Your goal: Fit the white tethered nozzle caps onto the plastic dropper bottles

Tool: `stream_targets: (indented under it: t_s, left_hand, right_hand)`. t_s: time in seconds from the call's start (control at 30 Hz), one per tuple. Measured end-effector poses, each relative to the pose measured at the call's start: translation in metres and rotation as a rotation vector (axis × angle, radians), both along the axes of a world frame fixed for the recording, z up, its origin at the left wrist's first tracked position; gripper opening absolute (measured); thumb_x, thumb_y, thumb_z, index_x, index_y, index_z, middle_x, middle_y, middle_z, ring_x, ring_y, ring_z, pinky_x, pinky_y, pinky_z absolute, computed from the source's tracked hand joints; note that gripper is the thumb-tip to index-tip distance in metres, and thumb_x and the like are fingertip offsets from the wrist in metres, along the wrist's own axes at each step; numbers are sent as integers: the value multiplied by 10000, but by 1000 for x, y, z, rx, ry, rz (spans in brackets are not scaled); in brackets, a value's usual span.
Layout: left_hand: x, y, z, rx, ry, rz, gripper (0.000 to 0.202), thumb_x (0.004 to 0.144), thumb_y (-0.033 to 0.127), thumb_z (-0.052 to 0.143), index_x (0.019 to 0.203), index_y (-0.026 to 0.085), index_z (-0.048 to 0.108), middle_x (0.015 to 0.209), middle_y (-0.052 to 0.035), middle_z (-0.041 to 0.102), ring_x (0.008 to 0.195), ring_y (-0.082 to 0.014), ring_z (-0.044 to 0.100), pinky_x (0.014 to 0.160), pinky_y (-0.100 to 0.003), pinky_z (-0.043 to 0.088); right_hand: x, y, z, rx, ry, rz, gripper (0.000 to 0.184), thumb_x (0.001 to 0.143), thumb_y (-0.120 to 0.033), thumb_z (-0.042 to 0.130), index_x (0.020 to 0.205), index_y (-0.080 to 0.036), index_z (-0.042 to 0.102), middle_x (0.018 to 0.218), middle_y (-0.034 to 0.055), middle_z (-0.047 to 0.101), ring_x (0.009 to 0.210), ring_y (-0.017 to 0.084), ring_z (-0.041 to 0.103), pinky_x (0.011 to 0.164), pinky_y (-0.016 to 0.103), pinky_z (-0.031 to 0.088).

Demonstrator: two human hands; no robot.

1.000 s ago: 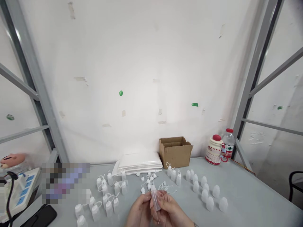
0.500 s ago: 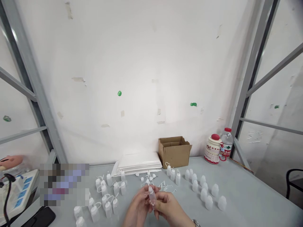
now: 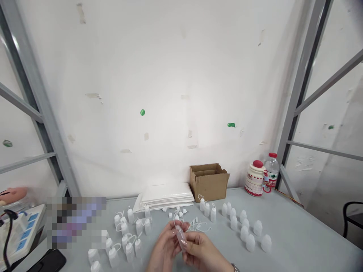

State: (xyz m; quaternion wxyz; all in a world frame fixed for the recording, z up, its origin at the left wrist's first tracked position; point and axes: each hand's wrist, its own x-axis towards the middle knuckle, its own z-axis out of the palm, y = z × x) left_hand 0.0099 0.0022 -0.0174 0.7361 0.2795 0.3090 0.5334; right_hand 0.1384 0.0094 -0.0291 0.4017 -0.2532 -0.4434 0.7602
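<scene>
A small translucent squeeze bottle point(image 3: 182, 238) is held tilted between my two hands, low in the middle of the head view. My right hand point(image 3: 202, 250) is closed around its lower body. With fingers closed, my left hand point(image 3: 165, 241) grips it near the neck, where a thin white strap loops upward. The left fingers partly hide the neck. Just beyond the hands lie loose white caps point(image 3: 181, 214) and thin strap pieces point(image 3: 200, 226). Capped bottles point(image 3: 129, 251) with strap loops stand in a group to the left.
Several small translucent bottles point(image 3: 250, 242) without visible straps stand on the right. Behind are a stack of white sheets point(image 3: 167, 194), a cardboard box point(image 3: 211, 187), a patterned jar point(image 3: 254, 181) and a red-capped water bottle point(image 3: 272, 172). A black phone point(image 3: 52, 261) lies at lower left.
The held bottle has tilted further, its top leaning left. A white strap loop now shows above its neck. Both hands have stayed in nearly the same place.
</scene>
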Motion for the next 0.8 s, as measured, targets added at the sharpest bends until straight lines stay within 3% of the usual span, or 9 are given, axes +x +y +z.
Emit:
stream_targets:
  t_s: [0.1,0.3,0.5,0.8]
  left_hand:
    - [0,0,-1,-21,2,38,214,633,257,631,833,179,620,890,-72,698,951,-211,583,667,-254,428]
    - [4,1,-4,-96,-22,-18,184,654,257,571,820,183,598,870,-58,695,701,-183,610,533,-260,405]
    - [4,1,-4,-76,-25,-15,185,671,259,574,806,147,632,854,-83,699,732,-186,607,589,-264,414]
    - [3,0,-5,-18,-82,-74,240,696,265,510,841,142,656,907,-101,693,828,-230,591,554,-286,385]
  right_hand:
    - [1,2,-3,11,-5,-11,366,537,-380,796,759,-112,682,665,20,634,480,60,506,470,185,315]
    - [-1,1,-4,-12,20,-34,338,528,-349,805,726,-102,687,577,-4,602,472,63,510,463,183,329]
    - [-2,1,-4,-51,63,-39,321,525,-355,804,649,-91,670,580,6,594,440,46,491,439,175,330]
    - [-4,2,-8,129,-103,-140,415,536,-455,766,744,-107,677,574,-13,582,454,64,482,467,202,358]
